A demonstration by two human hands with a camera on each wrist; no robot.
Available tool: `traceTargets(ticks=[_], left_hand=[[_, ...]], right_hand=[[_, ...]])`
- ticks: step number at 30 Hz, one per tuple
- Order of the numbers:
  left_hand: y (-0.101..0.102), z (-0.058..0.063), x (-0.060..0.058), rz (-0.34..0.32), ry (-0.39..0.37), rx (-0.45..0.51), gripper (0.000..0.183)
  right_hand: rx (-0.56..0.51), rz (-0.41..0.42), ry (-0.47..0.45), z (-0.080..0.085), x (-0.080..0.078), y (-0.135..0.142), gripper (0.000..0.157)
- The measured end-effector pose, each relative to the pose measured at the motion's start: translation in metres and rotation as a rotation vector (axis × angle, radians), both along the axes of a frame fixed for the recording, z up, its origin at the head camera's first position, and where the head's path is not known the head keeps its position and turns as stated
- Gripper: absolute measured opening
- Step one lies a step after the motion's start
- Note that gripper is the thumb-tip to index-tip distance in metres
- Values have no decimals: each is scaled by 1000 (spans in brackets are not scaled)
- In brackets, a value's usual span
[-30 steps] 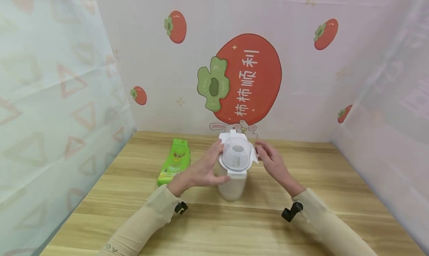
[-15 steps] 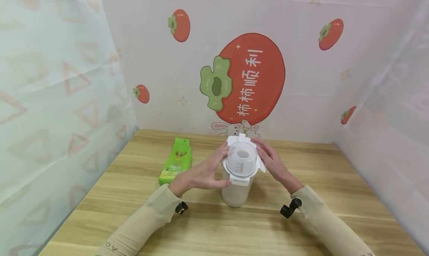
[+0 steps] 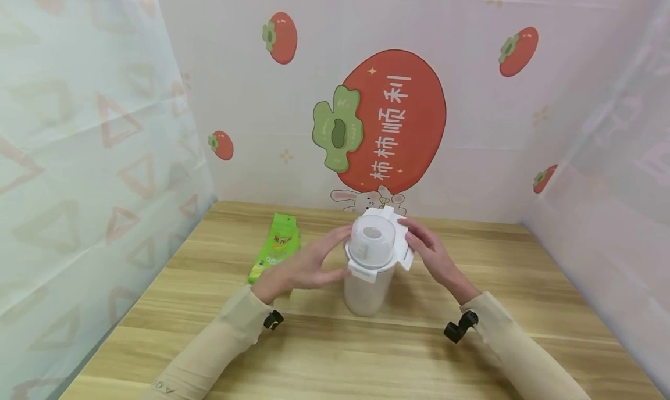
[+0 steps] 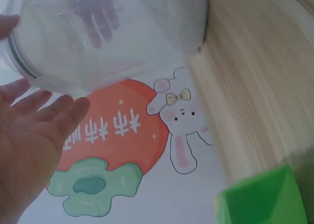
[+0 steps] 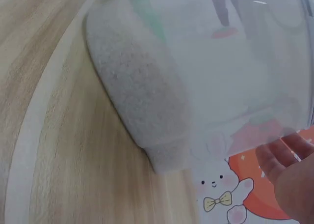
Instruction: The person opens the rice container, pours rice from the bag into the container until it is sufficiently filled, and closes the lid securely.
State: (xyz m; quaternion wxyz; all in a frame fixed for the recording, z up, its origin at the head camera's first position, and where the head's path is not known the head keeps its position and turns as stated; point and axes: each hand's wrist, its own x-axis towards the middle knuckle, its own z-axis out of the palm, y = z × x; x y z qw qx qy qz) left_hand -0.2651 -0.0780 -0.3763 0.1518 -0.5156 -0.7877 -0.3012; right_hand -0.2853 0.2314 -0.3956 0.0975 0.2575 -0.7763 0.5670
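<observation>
A clear plastic storage canister (image 3: 363, 298) stands upright on the wooden table. Pale grains (image 5: 135, 81) fill its lower part. Its white lid (image 3: 402, 240) has hinged side latches, and a clear measuring cup (image 3: 371, 249) sits upside down on top. My left hand (image 3: 311, 266) spans the lid's left side, thumb near the front latch and fingers toward the back. The left wrist view shows those fingers nearly straight beside the rim. On the other side, the fingertips of my right hand (image 3: 437, 257) touch the lid's raised latch, with the fingers only slightly bent.
To the left lies a green packet (image 3: 280, 240), partly behind my left hand. Behind the wooden table (image 3: 335, 359) hangs a white backdrop (image 3: 251, 97) printed with persimmons and a rabbit. Patterned curtains close off both sides.
The canister has turned clockwise as seen from above, its front latch swinging left and its back latch right. My right hand has come onto the lid's edge. My left hand has shifted slightly left.
</observation>
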Motion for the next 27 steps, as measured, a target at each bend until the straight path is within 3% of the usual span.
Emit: traceTargets(ticks=[6, 12, 21, 27], left_hand=[[-11, -2, -3, 20, -124, 0, 74], [-18, -8, -12, 62, -266, 72, 60], [-19, -16, -21, 203, -167, 81, 50], [-12, -14, -10, 283, -171, 104, 45]], right_hand=[[4, 18, 21, -1, 4, 5, 38], [11, -23, 10, -2, 11, 4, 41], [57, -112, -3, 3, 27, -6, 44], [95, -148, -27, 8, 38, -11, 45]])
